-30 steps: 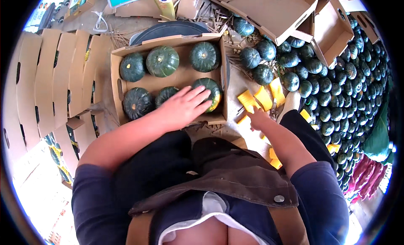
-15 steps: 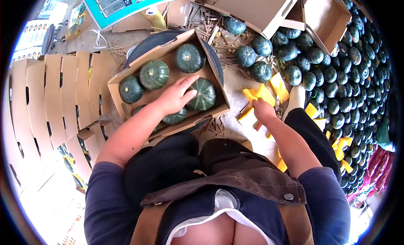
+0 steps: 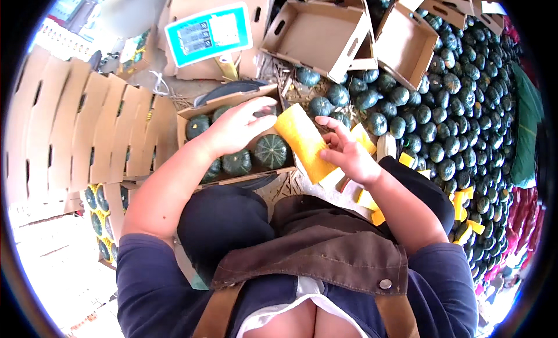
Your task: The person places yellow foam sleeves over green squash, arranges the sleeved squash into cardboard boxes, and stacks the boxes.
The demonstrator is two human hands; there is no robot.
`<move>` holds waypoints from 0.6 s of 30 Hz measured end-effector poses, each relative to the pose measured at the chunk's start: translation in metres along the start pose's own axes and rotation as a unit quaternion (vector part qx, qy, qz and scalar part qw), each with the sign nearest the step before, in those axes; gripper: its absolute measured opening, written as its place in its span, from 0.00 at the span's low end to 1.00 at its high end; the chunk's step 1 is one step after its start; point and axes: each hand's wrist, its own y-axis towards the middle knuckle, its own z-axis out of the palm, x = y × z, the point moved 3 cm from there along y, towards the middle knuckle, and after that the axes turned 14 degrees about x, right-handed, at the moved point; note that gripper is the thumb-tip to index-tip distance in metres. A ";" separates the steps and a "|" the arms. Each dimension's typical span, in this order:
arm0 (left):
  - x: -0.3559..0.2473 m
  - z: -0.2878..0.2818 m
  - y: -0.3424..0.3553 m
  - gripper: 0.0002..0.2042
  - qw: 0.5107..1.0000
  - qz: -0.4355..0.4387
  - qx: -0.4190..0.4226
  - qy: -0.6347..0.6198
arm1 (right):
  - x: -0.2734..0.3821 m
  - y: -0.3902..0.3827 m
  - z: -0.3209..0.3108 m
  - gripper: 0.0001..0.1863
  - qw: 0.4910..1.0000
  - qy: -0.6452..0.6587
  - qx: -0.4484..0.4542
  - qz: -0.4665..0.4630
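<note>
- Straw-strewn ground carries flattened cartons at left and a heap of dark green squashes at right.
- Yellow rectangular paper sheet: centre, pinched along its right edge by the right hand.
- Left hand: fingers loosely spread, resting over an open brown cardboard box of green squashes, fingertips touching the sheet's far corner.
- Teal-framed weighing scale: far, behind the box.

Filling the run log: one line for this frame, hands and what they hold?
left hand: over squashes in cardboard box, touching yellow sheet's edge | right hand: holding yellow sheet | loose squash pile at right
</note>
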 end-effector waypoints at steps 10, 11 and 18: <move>-0.105 0.089 -0.056 0.04 0.914 0.233 -0.204 0.262 | 0.044 -0.058 0.062 0.37 0.962 0.124 0.119 -0.214; -0.105 0.092 -0.059 0.03 0.915 0.245 -0.251 0.200 | 0.039 -0.065 0.060 0.35 0.968 0.152 0.169 -0.110; -0.077 0.133 -0.081 0.12 0.839 0.189 -0.036 -0.510 | 0.041 -0.099 0.055 0.18 0.950 0.190 0.192 -0.159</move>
